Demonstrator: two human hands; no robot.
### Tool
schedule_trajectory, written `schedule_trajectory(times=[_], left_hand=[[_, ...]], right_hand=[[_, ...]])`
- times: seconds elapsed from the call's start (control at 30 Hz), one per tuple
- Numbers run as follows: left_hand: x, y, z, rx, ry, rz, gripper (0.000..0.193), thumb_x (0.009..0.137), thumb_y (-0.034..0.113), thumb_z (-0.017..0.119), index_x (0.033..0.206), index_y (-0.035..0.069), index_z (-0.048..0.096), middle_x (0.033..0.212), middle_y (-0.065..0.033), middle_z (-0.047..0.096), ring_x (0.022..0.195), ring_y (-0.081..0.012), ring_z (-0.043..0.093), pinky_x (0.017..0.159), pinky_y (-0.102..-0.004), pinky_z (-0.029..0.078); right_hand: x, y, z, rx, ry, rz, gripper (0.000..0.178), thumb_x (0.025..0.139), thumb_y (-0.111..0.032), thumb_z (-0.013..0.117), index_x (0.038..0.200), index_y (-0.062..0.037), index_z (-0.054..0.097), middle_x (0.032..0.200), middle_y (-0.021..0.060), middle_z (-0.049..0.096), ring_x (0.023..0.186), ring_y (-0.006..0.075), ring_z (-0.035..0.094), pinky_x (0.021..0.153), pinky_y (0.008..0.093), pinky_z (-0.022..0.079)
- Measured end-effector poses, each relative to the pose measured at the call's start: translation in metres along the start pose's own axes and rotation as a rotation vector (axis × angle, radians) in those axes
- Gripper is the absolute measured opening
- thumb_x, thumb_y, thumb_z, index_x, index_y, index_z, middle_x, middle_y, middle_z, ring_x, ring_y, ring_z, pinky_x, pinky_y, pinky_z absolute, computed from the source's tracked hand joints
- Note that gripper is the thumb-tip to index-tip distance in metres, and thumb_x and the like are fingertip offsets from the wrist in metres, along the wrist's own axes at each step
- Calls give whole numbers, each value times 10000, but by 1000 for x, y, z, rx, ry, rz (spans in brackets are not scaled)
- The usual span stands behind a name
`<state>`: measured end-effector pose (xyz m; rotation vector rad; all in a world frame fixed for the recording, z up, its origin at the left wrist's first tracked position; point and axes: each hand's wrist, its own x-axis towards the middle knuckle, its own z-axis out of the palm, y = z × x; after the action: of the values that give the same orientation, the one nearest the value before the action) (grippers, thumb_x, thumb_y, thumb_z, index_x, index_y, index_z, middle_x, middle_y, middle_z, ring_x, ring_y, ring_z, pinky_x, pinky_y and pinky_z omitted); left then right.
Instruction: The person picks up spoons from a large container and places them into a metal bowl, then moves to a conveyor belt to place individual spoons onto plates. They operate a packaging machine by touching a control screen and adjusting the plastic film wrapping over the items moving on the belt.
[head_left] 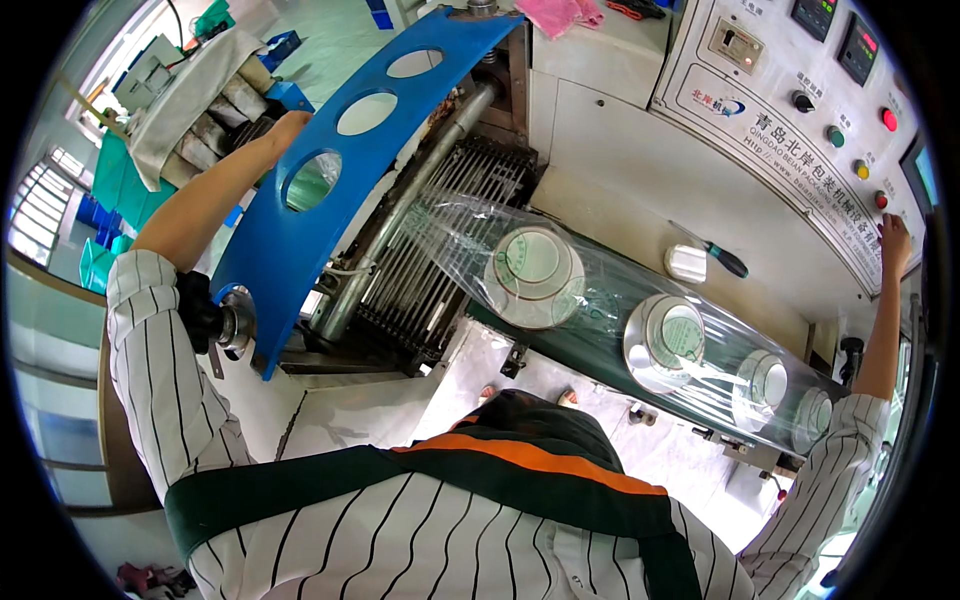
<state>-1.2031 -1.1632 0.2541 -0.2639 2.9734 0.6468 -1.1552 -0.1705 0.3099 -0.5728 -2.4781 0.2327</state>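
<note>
My left hand [288, 128] is at the outer edge of a curved blue guard plate [335, 190] with round holes cut in it; its fingers are mostly hidden there. On the far right, my right hand [896, 240] is raised to the control panel, fingers curled in, fingertips just below a red push button [881, 200]. Between my arms, several stacks of round dishes [535, 275] lie in a row inside a clear plastic film sleeve [610, 270]. The sleeve rests on a dark green conveyor belt [600, 360] and narrows toward a slatted metal roller section [440, 240].
A white control panel [760, 130] with lights and knobs rises at the back right. A green-and-black handled tool [727, 261] and a white block [686, 263] lie on the ledge behind the belt. A black knob [200, 312] sits near my left forearm. Pink cloth [560, 15] lies on top.
</note>
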Motion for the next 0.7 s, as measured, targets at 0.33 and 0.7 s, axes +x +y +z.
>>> schedule_trajectory(times=[0.33, 0.7], left_hand=[[14, -24, 3, 15, 95, 85, 239, 824, 129, 486, 919, -48, 616, 859, -129, 634, 773, -199, 600, 701, -337, 463], [18, -16, 13, -16, 114, 90, 237, 821, 120, 479, 915, -47, 617, 864, -133, 634, 776, -201, 602, 702, -340, 464]], right_hand=[[-8, -29, 0, -34, 43, -9, 374, 837, -397, 486, 927, -73, 649, 757, 86, 664, 644, 195, 649, 653, 312, 492], [-18, -28, -15, -290, 117, -132, 371, 839, -410, 456, 989, -125, 642, 766, 69, 663, 720, 202, 648, 708, 330, 475]])
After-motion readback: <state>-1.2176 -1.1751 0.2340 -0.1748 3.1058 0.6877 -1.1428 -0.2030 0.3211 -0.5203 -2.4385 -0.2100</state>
